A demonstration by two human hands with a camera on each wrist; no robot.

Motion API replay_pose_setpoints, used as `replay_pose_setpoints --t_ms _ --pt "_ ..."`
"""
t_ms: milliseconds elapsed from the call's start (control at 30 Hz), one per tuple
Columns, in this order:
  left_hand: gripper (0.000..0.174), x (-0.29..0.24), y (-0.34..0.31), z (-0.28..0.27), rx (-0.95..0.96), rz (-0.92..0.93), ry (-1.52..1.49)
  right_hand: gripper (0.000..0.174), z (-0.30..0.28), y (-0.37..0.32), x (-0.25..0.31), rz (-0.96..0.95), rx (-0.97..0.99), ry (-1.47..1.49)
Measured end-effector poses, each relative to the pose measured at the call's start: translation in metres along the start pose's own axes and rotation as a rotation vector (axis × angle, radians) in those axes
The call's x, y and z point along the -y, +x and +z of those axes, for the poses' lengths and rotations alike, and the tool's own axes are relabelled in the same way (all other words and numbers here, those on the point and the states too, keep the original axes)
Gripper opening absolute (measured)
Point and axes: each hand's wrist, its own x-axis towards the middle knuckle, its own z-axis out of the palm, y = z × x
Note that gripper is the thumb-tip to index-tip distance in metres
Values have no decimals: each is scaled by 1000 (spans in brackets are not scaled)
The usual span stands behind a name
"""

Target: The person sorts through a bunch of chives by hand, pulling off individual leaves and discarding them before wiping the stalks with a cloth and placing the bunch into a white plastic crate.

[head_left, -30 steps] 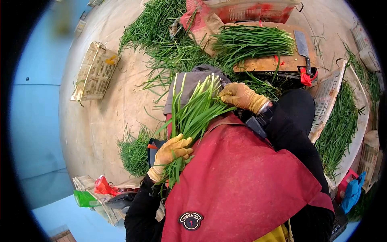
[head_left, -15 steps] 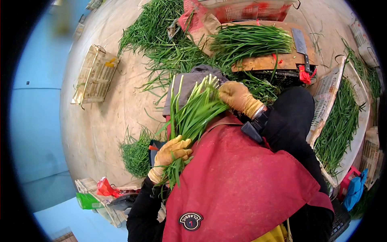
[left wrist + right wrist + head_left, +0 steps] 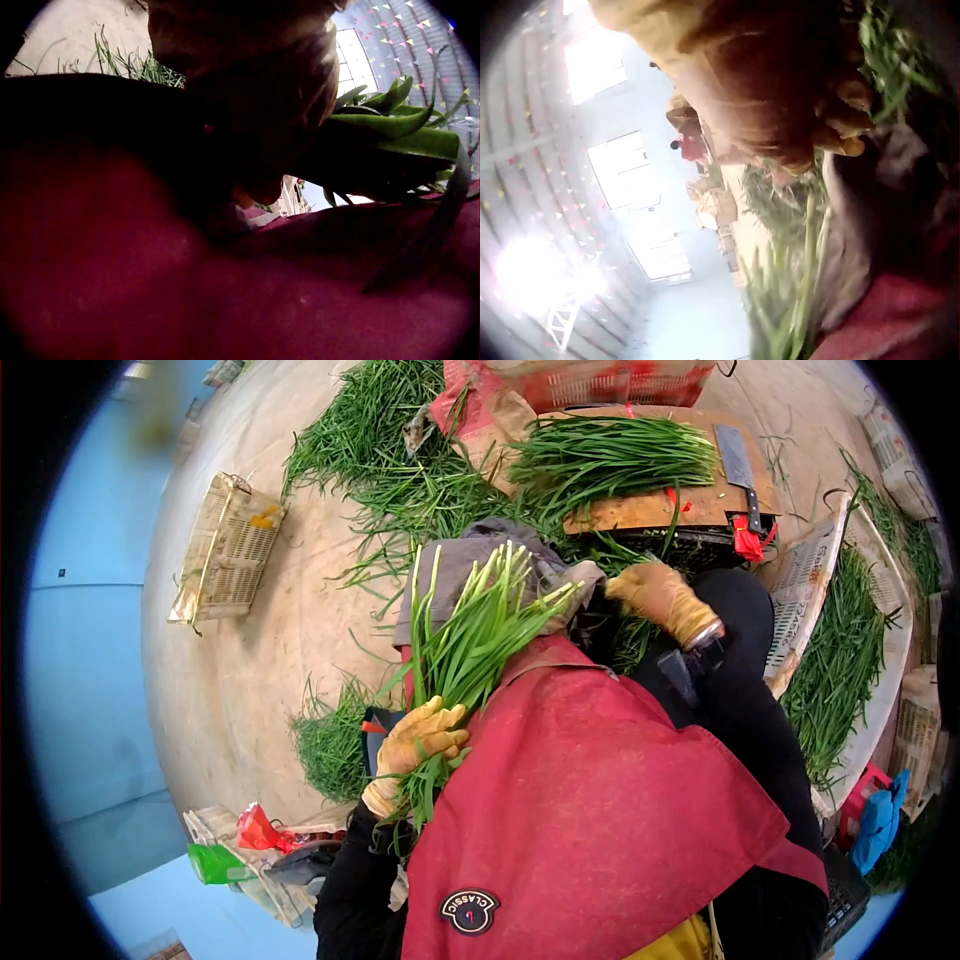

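Observation:
A bunch of garlic chives [image 3: 478, 630] lies slanted across the person's lap, pale stem ends pointing away from the body. Around its leafy end, the gloved left hand [image 3: 412, 745] grips it against the red apron [image 3: 600, 790]. In the left wrist view, leaves [image 3: 405, 124] stick out past the dark glove. The gloved right hand [image 3: 658, 598], blurred, is apart from the bunch, over the right thigh. Its fingers [image 3: 840, 124] look curled in the right wrist view, with nothing visible in them. A grey cloth [image 3: 500, 545] covers the knee beneath the stem ends.
A brown board [image 3: 620, 510] ahead carries more chives [image 3: 620, 455] and a cleaver [image 3: 735, 458]. Loose chives [image 3: 365, 430] are heaped on the floor beside it. At right stands a white crate [image 3: 800, 610] with chives [image 3: 835, 670]; another crate [image 3: 230, 550] sits at left.
The right hand has left the stem ends and moved right, toward the thigh. The left hand keeps its grip, and the bunch stays on the lap.

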Motion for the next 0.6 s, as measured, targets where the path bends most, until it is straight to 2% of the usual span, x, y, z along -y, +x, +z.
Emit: replay_pose_setpoints --t_ms 67,133,167,200,267,300,433,467,533,600 --pt "27 -1 0 0 19 -6 11 45 17 -11 34 209 280 465" --pt "27 2 1 -2 62 -1 37 43 44 -6 38 83 305 554" --pt "27 5 0 -2 94 1 54 36 62 -1 33 60 273 753" --pt "28 5 -1 -3 126 0 70 33 68 2 35 71 252 835" --pt "27 -2 1 -3 57 -11 37 28 77 7 38 95 210 998" --pt "26 -5 3 -4 20 -12 20 22 68 1 49 164 177 985" --pt "25 -5 2 -3 -8 6 -42 21 43 9 31 17 296 567" --pt "26 -3 0 -3 24 -19 -53 23 41 11 22 99 242 600" --pt "26 -2 -1 -2 36 -29 -56 20 22 10 13 80 105 584" --pt "27 -2 -1 -3 -3 -2 -40 20 6 26 -26 106 -60 546"
